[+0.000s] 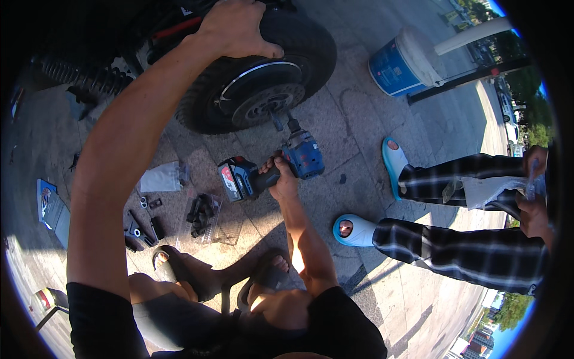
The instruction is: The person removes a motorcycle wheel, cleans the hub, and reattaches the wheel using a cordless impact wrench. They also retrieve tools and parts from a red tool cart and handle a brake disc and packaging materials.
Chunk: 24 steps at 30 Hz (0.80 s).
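Observation:
My left hand [245, 33] grips the upper part of a black tyre [317, 60] on a wheel with a brake disc [266, 102] at its hub. My right hand [280, 177] is closed round the handle of a blue cordless impact driver [306, 157] with a battery pack [238, 178] at its base. The driver's socket [293, 125] points at the lower part of the hub, beside a short grey rod [277, 119]; I cannot tell if they touch. A black coil shock absorber [78, 75] is at the upper left.
A co-worker in plaid trousers [454, 251] and pale sandals stands at right, holding a clear plastic bag [490, 186]. A bucket [394, 63] stands at upper right. At lower left lie a plastic packet [158, 178], small tools [156, 227], black parts [201, 215] and a flat box [51, 206].

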### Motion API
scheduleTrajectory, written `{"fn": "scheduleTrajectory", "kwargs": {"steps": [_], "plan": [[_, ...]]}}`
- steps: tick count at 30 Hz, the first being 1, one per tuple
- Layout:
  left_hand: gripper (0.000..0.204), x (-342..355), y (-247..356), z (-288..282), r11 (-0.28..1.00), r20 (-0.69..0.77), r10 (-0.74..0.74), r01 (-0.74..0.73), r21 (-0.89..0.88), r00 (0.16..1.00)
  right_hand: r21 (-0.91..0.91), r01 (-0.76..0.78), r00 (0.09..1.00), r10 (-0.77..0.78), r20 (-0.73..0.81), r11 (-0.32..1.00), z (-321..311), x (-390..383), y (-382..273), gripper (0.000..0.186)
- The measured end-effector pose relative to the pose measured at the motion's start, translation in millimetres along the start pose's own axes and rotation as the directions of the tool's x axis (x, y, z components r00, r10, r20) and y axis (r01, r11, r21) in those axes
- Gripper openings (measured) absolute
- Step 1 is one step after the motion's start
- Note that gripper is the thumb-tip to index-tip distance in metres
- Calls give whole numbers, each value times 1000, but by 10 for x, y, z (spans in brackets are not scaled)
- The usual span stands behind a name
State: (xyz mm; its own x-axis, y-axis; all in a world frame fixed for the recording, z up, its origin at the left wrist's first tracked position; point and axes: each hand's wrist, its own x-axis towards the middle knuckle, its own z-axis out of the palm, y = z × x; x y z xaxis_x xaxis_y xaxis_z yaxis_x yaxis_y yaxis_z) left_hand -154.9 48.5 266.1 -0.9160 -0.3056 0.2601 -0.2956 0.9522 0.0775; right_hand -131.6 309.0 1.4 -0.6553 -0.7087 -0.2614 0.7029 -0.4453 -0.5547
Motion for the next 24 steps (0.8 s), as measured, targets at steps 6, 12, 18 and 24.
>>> {"fn": "scheduleTrajectory", "kwargs": {"steps": [6,12,18,24], "plan": [[86,-8,1,-12,999,18,-15,16,-40,1000,-51,-23,1000,24,15,998,-34,14,-13,27],[86,-10,8,3,1000,9,-23,23,-7,1000,-163,75,997,-68,48,984,-236,77,74,42],[88,-22,17,4,999,3,-49,49,19,999,-261,122,992,-123,11,958,-393,45,0,43],[89,-13,37,5,998,23,-62,61,21,998,-290,140,981,-172,-88,947,-400,-45,-62,36]]}}
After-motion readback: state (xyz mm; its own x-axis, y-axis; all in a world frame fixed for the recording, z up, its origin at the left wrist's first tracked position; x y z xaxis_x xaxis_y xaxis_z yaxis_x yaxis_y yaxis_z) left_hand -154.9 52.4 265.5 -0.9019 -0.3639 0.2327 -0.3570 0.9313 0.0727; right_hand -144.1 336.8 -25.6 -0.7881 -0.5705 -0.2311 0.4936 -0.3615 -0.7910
